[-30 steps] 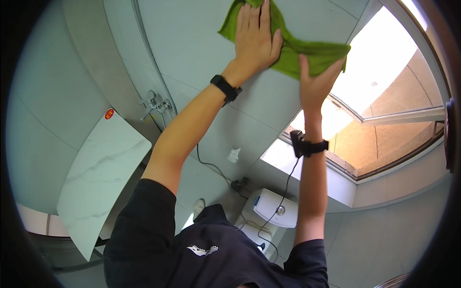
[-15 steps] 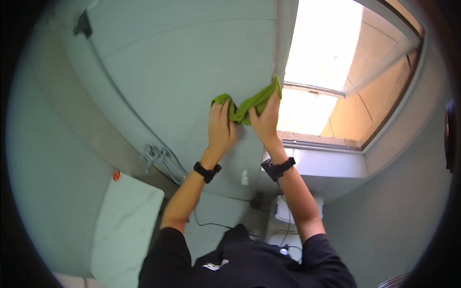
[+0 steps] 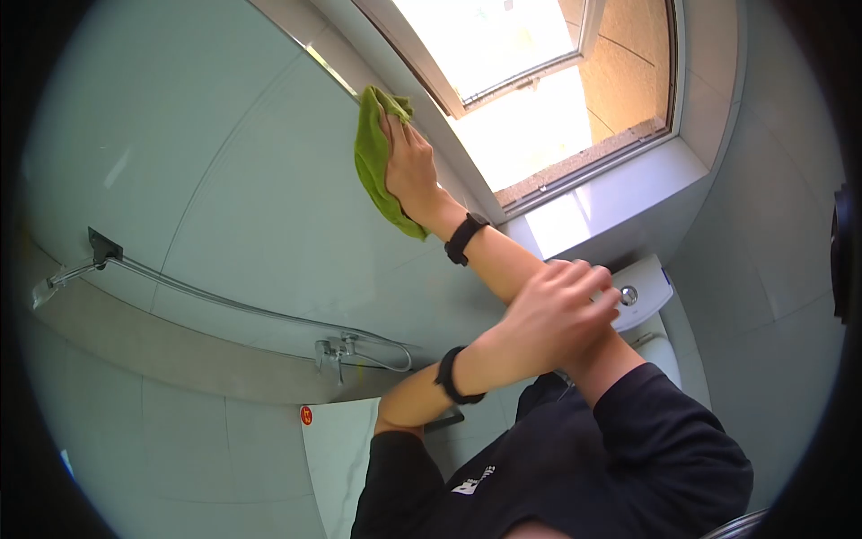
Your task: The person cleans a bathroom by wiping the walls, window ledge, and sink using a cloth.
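Observation:
My right hand [image 3: 412, 171] is pressed on a green cloth [image 3: 373, 162] against the pale wall tiles [image 3: 269, 198], left of the window frame. Its fingers are bent into the cloth's upper part, and the rest hangs down along the palm. My left hand [image 3: 561, 310] lies across my right forearm near the elbow, its fingers curled over the arm and slightly blurred. No cloth shows in it. Each wrist wears a black band.
An open window [image 3: 539, 108] with a white sill [image 3: 620, 198] is at the upper right. Below it stands a white toilet tank [image 3: 642, 292]. A shower mixer [image 3: 337, 349] and rail [image 3: 206, 292] are on the wall at left. A marbled white panel [image 3: 341, 458] stands below.
My left hand has let go of the cloth and crossed to my right forearm. My right hand keeps the cloth, now beside the window frame. The view has turned.

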Action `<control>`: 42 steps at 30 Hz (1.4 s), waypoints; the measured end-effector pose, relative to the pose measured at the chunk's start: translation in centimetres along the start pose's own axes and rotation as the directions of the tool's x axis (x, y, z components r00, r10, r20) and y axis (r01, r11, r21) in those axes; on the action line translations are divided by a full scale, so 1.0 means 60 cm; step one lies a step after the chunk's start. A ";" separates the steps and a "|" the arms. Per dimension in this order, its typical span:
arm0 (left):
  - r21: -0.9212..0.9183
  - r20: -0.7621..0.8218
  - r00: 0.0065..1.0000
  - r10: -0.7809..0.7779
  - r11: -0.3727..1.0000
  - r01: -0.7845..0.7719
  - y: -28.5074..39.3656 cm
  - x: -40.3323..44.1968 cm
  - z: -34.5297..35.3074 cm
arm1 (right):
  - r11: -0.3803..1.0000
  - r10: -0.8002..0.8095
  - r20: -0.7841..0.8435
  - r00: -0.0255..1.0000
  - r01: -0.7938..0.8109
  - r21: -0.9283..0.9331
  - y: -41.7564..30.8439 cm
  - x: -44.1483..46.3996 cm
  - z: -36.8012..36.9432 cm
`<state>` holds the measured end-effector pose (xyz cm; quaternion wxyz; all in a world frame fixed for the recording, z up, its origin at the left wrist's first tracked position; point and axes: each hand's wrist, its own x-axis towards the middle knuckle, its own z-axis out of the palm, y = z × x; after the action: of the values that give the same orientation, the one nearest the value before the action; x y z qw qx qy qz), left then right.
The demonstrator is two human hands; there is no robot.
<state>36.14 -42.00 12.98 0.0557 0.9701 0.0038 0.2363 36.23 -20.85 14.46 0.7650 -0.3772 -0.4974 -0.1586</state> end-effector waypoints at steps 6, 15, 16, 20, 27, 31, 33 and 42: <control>-0.266 0.337 0.932 0.131 0.963 -0.040 -0.017 0.064 0.029 | 0.999 0.021 0.094 0.995 -0.018 -0.030 0.002 -0.005 -0.005; -0.408 0.213 0.931 0.297 0.893 -0.191 -0.023 0.079 0.034 | 0.999 -0.035 0.052 0.998 0.035 0.008 0.013 -0.010 0.006; -0.408 0.166 0.930 0.327 0.882 -0.237 -0.022 0.087 0.032 | 0.999 -0.026 0.066 0.997 0.024 0.033 0.014 -0.009 0.004; -0.517 0.241 0.903 0.357 0.834 -0.192 -0.014 0.113 0.034 | 0.997 -0.022 0.060 0.998 0.018 0.071 0.015 -0.009 0.006; -0.325 0.381 0.851 0.361 0.914 -0.242 -0.010 0.131 0.034 | 0.996 -0.019 0.076 0.997 0.013 0.090 0.011 -0.004 -0.001; -0.448 0.231 0.899 0.371 0.861 -0.240 -0.011 0.120 0.032 | 0.994 -0.038 0.073 0.997 0.030 0.101 0.010 -0.005 0.001; -0.397 0.423 0.857 0.294 0.910 -0.117 -0.011 0.120 0.015 | 0.995 -0.034 0.083 0.996 0.026 0.097 0.012 -0.005 -0.002; -0.477 0.139 0.901 0.412 0.825 -0.304 -0.015 0.105 0.038 | 0.998 -0.026 0.100 0.995 0.020 0.063 0.017 -0.009 0.004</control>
<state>42.80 -41.12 13.72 0.2296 0.9355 -0.2401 0.1203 36.45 -20.09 13.60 0.7484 -0.3550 -0.5443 -0.1329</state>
